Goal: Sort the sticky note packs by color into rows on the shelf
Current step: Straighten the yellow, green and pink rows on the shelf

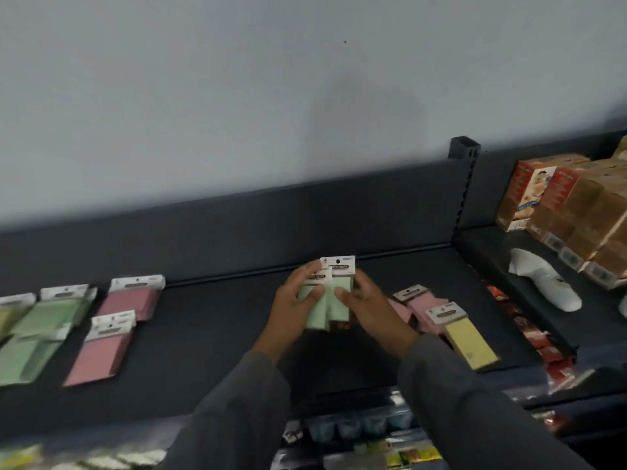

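i'm looking down at a dark shelf running across the middle of the frame. at the right, brown and red boxes are stacked on the neighbouring shelf section, with a white wrapped item lying below them. at the left edge green packs are lying in an overlapping row, and just right of them two pink packs are sitting one behind the other. right of centre, more pink packs and a yellow pack are lying loose in a heap. my left hand and right hand are both curling around a small bundle of green sticky note packs, thumbs pressing on the front faces. the bundle is sitting at frame centre between my palms, above the shelf.
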`<action>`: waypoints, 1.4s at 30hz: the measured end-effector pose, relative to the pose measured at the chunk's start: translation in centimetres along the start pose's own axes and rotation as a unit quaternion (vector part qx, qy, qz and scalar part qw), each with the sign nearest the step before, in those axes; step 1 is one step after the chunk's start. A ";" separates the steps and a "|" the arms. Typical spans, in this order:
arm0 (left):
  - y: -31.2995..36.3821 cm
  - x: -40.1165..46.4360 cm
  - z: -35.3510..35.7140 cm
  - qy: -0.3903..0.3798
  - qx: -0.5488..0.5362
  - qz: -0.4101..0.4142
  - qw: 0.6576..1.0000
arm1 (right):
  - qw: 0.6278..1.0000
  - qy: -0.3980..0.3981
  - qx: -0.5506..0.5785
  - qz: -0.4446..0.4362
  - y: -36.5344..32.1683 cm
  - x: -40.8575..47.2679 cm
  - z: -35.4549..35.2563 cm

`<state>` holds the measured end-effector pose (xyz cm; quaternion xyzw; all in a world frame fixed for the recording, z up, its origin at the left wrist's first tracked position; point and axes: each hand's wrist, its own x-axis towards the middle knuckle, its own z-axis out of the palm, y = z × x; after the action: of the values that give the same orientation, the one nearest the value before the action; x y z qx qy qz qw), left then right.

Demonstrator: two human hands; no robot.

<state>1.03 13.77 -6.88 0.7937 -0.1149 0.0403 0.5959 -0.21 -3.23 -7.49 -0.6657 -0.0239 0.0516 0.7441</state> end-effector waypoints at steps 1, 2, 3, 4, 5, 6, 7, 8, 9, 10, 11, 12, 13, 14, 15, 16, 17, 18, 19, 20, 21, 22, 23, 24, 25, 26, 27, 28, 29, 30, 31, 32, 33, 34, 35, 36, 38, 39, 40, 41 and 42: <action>-0.2 -0.8 -1.5 0.023 0.020 0.003 1.000 | 1.000 -0.012 0.001 0.002 0.2 0.1 1.3; -0.4 -1.6 -2.9 0.044 0.034 0.004 0.998 | 1.000 -0.023 0.005 -0.001 0.4 0.2 2.6; -0.6 -2.6 -4.6 0.068 0.051 0.003 0.996 | 0.999 -0.039 0.005 -0.005 0.6 0.4 4.3; -0.8 -3.6 -6.2 0.089 0.063 0.002 0.994 | 0.998 -0.053 0.010 -0.010 0.7 0.5 6.0; -0.8 -4.6 -7.9 0.109 0.073 -0.002 0.991 | 0.997 -0.070 0.007 -0.012 0.8 0.6 7.9; -0.8 -5.7 -9.6 0.125 0.079 -0.004 0.989 | 0.996 -0.086 0.011 -0.015 0.9 0.6 9.9; -0.8 -6.6 -11.0 0.140 0.082 -0.008 0.987 | 0.995 -0.096 0.010 -0.019 0.9 0.6 11.7; -0.9 -7.5 -12.7 0.156 0.085 -0.012 0.984 | 0.993 -0.111 0.012 -0.024 0.9 0.6 13.8; -1.0 -8.4 -14.3 0.170 0.088 -0.020 0.981 | 0.992 -0.126 0.008 -0.027 1.0 0.5 15.8; -1.4 -9.3 -15.9 0.183 0.088 -0.025 0.979 | 0.990 -0.141 0.007 -0.029 1.2 0.3 17.8; -1.6 -10.2 -17.5 0.192 0.088 -0.031 0.977 | 0.988 -0.154 0.002 -0.028 1.3 0.1 19.8; -2.0 -11.0 -19.0 0.198 0.080 -0.037 0.976 | 0.986 -0.164 -0.002 -0.025 1.5 -0.1 21.4; -2.4 -12.0 -20.7 0.206 0.071 -0.045 0.975 | 0.985 -0.172 -0.009 -0.020 1.9 -0.2 23.4; -2.8 -13.0 -22.4 0.213 0.063 -0.054 0.973 | 0.983 -0.180 -0.011 -0.017 2.3 -0.4 25.3; -3.0 -14.0 -24.2 0.221 0.056 -0.067 0.971 | 0.982 -0.185 -0.016 -0.017 2.7 -0.5 27.3; -3.4 -14.9 -26.1 0.229 0.052 -0.078 0.969 | 0.982 -0.188 -0.019 -0.017 3.2 -0.6 29.4; -3.6 -15.7 -27.8 0.233 0.049 -0.085 0.968 | 0.982 -0.187 -0.029 -0.019 3.5 -0.7 31.2; -4.1 -16.4 -30.0 0.234 0.048 -0.082 0.968 | 0.981 -0.187 -0.038 -0.025 3.9 -0.8 33.5; -4.6 -17.1 -32.1 0.232 0.052 -0.073 0.969 | 0.981 -0.188 -0.044 -0.031 4.1 -0.9 35.7; -5.4 -17.8 -34.4 0.228 0.060 -0.061 0.970 | 0.980 -0.189 -0.048 -0.039 4.2 -1.1 38.1; -6.1 -18.5 -36.8 0.225 0.077 -0.052 0.970 | 0.980 -0.186 -0.056 -0.042 4.3 -1.2 40.5; -6.9 -18.9 -38.9 0.222 0.098 -0.047 0.969 | 0.981 -0.180 -0.065 -0.043 4.4 -1.4 42.5; -7.9 -19.5 -41.5 0.221 0.118 -0.048 0.967 | 0.982 -0.169 -0.075 -0.041 4.5 -1.5 45.0; -8.9 -20.0 -44.0 0.222 0.131 -0.052 0.965 | 0.984 -0.158 -0.080 -0.037 4.7 -1.7 47.4; -10.0 -20.5 -46.5 0.223 0.137 -0.056 0.963 | 0.985 -0.145 -0.090 -0.037 5.0 -1.8 49.6; -11.0 -20.9 -48.7 0.222 0.145 -0.058 0.962 | 0.986 -0.128 -0.098 -0.038 5.3 -1.9 51.5; -11.8 -21.1 -50.3 0.217 0.156 -0.060 0.962 | 0.987 -0.111 -0.111 -0.042 5.6 -2.0 52.9; -13.0 -21.3 -52.0 0.207 0.167 -0.065 0.962 | 0.987 -0.093 -0.125 -0.043 5.9 -2.3 54.3; -14.1 -21.6 -53.3 0.194 0.181 -0.070 0.962 | 0.987 -0.078 -0.136 -0.041 6.2 -2.7 55.4; -15.2 -21.6 -54.2 0.178 0.196 -0.075 0.961 | 0.987 -0.067 -0.143 -0.038 6.7 -3.0 56.3; -16.3 -21.5 -54.9 0.162 0.217 -0.079 0.959 | 0.987 -0.063 -0.144 -0.035 7.0 -3.3 57.0; -17.1 -21.3 -55.3 0.148 0.235 -0.082 0.957 | 0.987 -0.065 -0.145 -0.030 7.3 -3.5 57.5; -17.9 -21.1 -55.5 0.140 0.248 -0.082 0.955 | 0.987 -0.069 -0.143 -0.021 7.6 -3.5 58.0; -18.5 -20.8 -55.7 0.138 0.262 -0.079 0.952 | 0.987 -0.077 -0.142 -0.012 7.9 -3.4 58.5; -18.8 -20.8 -55.8 0.143 0.274 -0.069 0.948 | 0.987 -0.083 -0.135 -0.006 8.2 -3.1 59.0; -19.1 -20.7 -55.9 0.148 0.277 -0.064 0.947 | 0.987 -0.089 -0.135 -0.004 8.6 -2.8 59.4; -18.5 -20.8 -55.8 0.154 0.253 -0.073 0.952 | 0.985 -0.095 -0.146 -0.009 9.0 -2.4 60.3; -18.4 -20.8 -56.0 0.156 0.239 -0.080 0.955 | 0.984 -0.094 -0.150 -0.009 9.3 -2.4 60.7; -18.2 -20.7 -56.2 0.159 0.229 -0.087 0.956 | 0.984 -0.090 -0.154 -0.009 9.5 -2.3 61.0; -18.2 -20.6 -56.4 0.164 0.230 -0.097 0.954 | 0.985 -0.083 -0.152 -0.010 9.9 -2.2 61.3; -18.2 -20.5 -56.5 0.166 0.236 -0.105 0.952 | 0.984 -0.079 -0.160 -0.011 10.2 -2.3 61.6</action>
<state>-10.54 75.33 -11.81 0.9015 0.0823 0.1345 0.4031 -9.37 58.48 -10.65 -0.7697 -0.0977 0.0912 0.6242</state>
